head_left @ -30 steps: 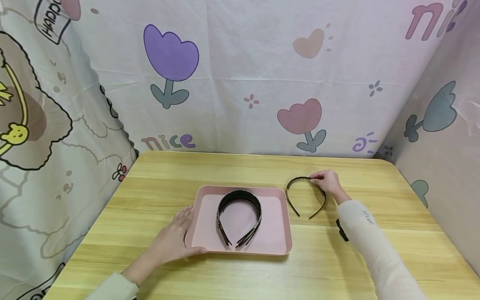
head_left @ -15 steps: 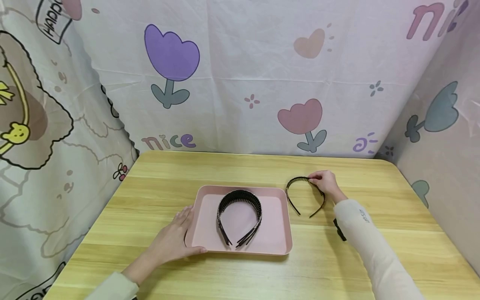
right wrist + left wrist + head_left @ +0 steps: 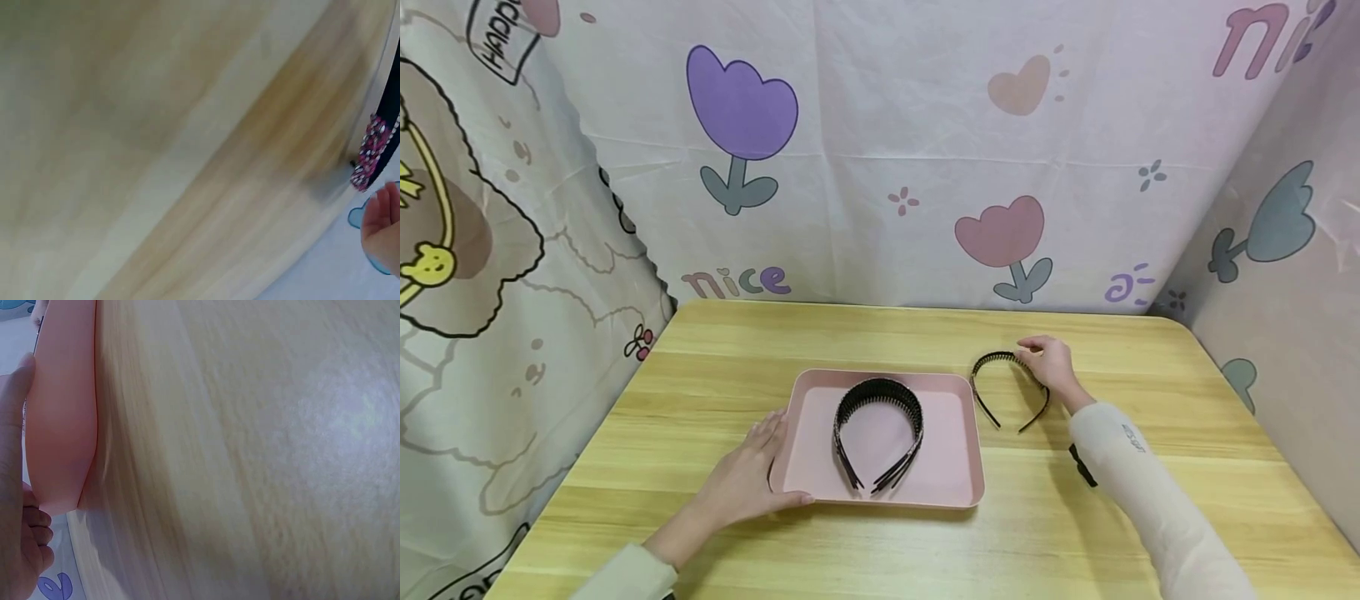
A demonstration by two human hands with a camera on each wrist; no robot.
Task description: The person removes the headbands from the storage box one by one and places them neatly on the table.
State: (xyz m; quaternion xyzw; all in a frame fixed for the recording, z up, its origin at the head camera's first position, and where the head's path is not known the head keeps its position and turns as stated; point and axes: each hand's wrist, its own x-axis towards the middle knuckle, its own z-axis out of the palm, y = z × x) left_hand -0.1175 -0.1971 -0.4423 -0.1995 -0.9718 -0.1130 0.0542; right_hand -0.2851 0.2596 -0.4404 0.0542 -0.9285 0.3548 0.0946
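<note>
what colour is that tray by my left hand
Pink tray, seen best in the head view.

Tray (image 3: 953,450) on table (image 3: 850,558), several headbands (image 3: 880,389) inside — single headband (image 3: 992,357) just right, curtain (image 3: 865,100) behind

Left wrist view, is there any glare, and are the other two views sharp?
Left wrist: pale glare on the tabletop; right wrist: the tabletop looks soft and blurred; head: sharper, the stacked headbands in the pink tray clearly outlined.
</note>
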